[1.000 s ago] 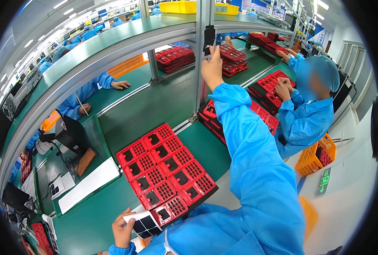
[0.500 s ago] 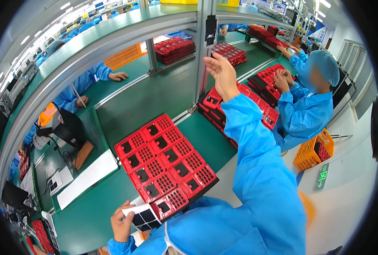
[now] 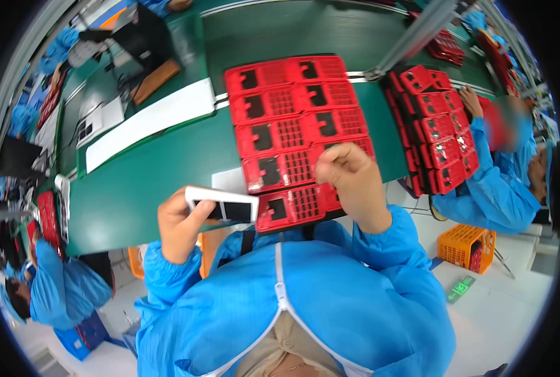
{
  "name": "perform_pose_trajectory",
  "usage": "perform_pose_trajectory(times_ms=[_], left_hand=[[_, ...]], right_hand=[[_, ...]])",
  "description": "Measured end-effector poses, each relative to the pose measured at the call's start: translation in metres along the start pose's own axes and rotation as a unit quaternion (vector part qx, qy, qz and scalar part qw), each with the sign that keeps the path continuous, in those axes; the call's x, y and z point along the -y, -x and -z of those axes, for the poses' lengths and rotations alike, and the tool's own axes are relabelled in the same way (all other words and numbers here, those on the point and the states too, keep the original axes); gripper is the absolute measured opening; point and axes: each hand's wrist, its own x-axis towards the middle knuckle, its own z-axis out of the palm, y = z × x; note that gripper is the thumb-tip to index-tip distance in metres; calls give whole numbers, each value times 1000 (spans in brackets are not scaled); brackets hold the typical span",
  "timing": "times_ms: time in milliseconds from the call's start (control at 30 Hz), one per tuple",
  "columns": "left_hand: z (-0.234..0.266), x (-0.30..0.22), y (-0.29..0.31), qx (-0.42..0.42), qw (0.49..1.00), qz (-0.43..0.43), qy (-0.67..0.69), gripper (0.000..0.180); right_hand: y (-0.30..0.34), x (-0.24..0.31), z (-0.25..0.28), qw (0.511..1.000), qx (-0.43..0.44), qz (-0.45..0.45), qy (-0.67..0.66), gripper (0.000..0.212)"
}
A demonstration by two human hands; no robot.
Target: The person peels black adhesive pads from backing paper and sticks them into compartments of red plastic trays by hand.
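In my left hand (image 3: 178,227), a white sheet with black squares (image 3: 237,210) is pinched between thumb and fingers, beside the near left corner of the red frames. Those red plastic frames (image 3: 272,137) lie in two columns on a black tray, each with a square opening and a grid of small holes. Over the right column, toward its near end, hovers my right hand (image 3: 356,188). Its thumb and forefinger are drawn together and the other fingers curl. Whether something small sits between them I cannot make out.
To the right stand stacked red frames (image 3: 442,129), with a co-worker in blue (image 3: 497,176) beside them. A long white sheet (image 3: 148,125) lies on the green bench (image 3: 135,204) at left. A metal post (image 3: 418,34) rises at the far right. An orange crate (image 3: 461,246) is on the floor.
The view has tilted downward. My right hand has come down from its raised, outstretched position to the frames, and its fingers have closed. My left hand keeps hold of the white sheet.
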Motion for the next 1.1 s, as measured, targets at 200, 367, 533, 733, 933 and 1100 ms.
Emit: perform_pose_trajectory(times_ms=[200,367,533,733,933,1100], left_hand=[[-7,12,4,-65,996,-43,48,19],[-9,21,11,-71,992,-49,89,19],[-15,-4,13,3,990,-115,81,20],[-8,-1,20,20,994,-37,101,22],[-5,-2,27,-10,996,-83,28,19],[-7,-4,29,-37,990,-131,-33,18]], right_hand=[[20,-30,-34,968,150,145,142,21],[17,-28,-68,957,150,172,177,45],[14,-36,-72,920,197,227,252,36],[22,-31,-76,930,144,240,239,39],[20,-25,-78,877,162,329,312,35],[17,-19,-76,818,156,396,387,28]])
